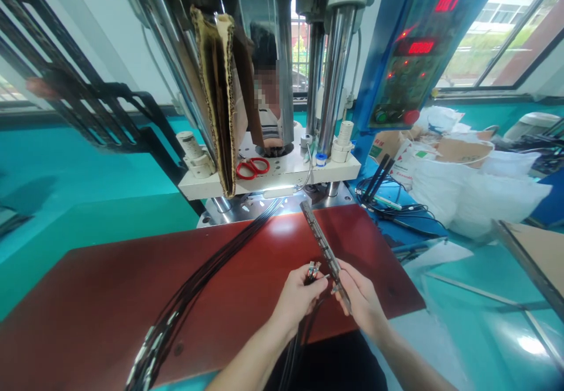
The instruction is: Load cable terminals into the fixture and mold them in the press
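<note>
My left hand [298, 297] grips a small bunch of black cables, whose metal connector ends [313, 270] stick up above the fingers. My right hand [360, 297] holds a long narrow metal fixture bar [321, 239] that slants up and away toward the press. The two hands are close together above the near edge of the dark red worktable [247, 262]. A long bundle of black cables [207, 273] runs diagonally across the table from the press to the near left corner.
A column press [273, 174] with a white plate stands behind the table, red scissors [252, 167] on it and cardboard [220, 97] leaning against it. A blue control panel [409, 56] is at right. White bags [476, 191] and cables lie right. A person sits behind the press.
</note>
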`<act>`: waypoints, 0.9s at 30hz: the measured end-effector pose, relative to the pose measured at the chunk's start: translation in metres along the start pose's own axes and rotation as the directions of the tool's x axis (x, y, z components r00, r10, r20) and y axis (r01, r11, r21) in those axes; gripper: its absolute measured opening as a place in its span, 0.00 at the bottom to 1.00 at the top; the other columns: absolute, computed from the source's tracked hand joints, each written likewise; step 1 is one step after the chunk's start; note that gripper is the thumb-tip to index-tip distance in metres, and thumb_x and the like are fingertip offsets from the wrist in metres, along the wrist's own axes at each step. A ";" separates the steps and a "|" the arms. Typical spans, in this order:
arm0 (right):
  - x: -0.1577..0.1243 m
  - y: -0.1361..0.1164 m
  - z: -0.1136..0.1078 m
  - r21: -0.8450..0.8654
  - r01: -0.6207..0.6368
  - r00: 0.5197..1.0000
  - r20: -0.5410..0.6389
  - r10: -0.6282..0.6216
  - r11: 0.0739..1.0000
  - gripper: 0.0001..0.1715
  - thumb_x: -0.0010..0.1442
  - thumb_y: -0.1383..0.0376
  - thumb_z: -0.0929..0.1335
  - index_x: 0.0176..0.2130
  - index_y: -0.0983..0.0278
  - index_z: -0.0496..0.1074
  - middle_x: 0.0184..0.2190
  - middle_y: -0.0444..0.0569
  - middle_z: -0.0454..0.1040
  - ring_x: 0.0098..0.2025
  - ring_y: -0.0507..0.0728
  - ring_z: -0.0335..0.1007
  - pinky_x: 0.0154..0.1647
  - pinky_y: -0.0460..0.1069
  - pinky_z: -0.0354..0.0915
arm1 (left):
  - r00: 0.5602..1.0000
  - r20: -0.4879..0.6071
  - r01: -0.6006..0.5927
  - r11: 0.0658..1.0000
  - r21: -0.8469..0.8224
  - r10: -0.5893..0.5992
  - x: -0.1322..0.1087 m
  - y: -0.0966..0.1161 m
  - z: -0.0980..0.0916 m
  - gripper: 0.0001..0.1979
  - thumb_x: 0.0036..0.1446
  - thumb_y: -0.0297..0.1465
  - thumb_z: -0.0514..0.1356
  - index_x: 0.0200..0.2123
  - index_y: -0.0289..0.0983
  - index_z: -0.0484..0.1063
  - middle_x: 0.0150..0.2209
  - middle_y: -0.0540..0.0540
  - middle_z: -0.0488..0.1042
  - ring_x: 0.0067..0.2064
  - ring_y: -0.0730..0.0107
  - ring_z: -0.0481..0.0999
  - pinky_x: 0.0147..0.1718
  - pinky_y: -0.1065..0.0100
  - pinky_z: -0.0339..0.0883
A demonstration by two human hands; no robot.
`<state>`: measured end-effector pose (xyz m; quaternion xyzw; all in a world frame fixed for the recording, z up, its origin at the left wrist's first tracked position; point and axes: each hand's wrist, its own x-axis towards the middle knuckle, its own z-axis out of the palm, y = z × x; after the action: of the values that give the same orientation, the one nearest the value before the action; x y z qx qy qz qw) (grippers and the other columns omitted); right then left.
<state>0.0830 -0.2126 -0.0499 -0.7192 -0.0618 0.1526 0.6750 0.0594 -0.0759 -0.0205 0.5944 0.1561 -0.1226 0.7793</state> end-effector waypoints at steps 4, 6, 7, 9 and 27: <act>0.000 0.000 -0.001 -0.032 0.022 1.000 0.019 -0.021 0.999 0.28 0.59 0.52 0.58 0.51 0.69 0.62 0.16 0.40 0.61 0.14 0.45 0.53 0.13 0.42 0.51 | 0.999 -0.021 0.026 0.999 -0.044 -0.027 0.000 0.005 0.006 0.12 0.37 0.35 0.62 0.18 0.34 0.62 0.12 0.57 0.56 0.13 0.85 0.49 0.15 0.75 0.40; 0.000 0.000 -0.001 -0.066 0.026 0.999 0.022 -0.024 0.997 0.29 0.59 0.52 0.57 0.51 0.69 0.62 0.17 0.41 0.62 0.14 0.46 0.53 0.13 0.42 0.51 | 1.000 -0.003 -0.008 0.996 -0.089 0.008 0.002 0.002 0.008 0.11 0.38 0.33 0.62 0.17 0.33 0.63 0.13 0.55 0.59 0.15 0.83 0.52 0.16 0.75 0.44; 0.000 0.000 -0.001 -0.087 0.033 0.999 0.026 -0.031 0.996 0.29 0.59 0.52 0.57 0.51 0.69 0.62 0.17 0.41 0.61 0.14 0.46 0.53 0.14 0.42 0.52 | 0.999 0.005 -0.032 0.994 -0.107 0.033 0.004 -0.001 0.008 0.10 0.38 0.32 0.61 0.17 0.33 0.63 0.14 0.54 0.60 0.16 0.82 0.54 0.18 0.75 0.46; 0.000 0.000 0.000 -0.134 0.069 0.997 0.050 -0.062 0.989 0.28 0.60 0.53 0.57 0.52 0.69 0.62 0.16 0.40 0.61 0.14 0.46 0.53 0.14 0.43 0.53 | 0.996 0.009 -0.091 0.989 -0.114 0.092 0.008 -0.008 0.006 0.09 0.39 0.30 0.61 0.17 0.33 0.63 0.17 0.52 0.62 0.19 0.80 0.57 0.20 0.74 0.49; 0.002 0.003 -0.002 -0.022 0.013 1.000 0.011 -0.012 1.000 0.27 0.58 0.53 0.59 0.51 0.66 0.61 0.18 0.41 0.63 0.14 0.45 0.53 0.11 0.41 0.52 | 0.999 -0.022 -0.038 0.999 -0.022 0.038 0.010 -0.005 -0.012 0.16 0.46 0.41 0.58 0.23 0.37 0.57 0.13 0.59 0.53 0.13 0.85 0.44 0.12 0.77 0.36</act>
<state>0.0855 -0.2138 -0.0529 -0.7254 -0.0717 0.1517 0.6676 0.0653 -0.0655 -0.0318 0.5896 0.1546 -0.0995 0.7865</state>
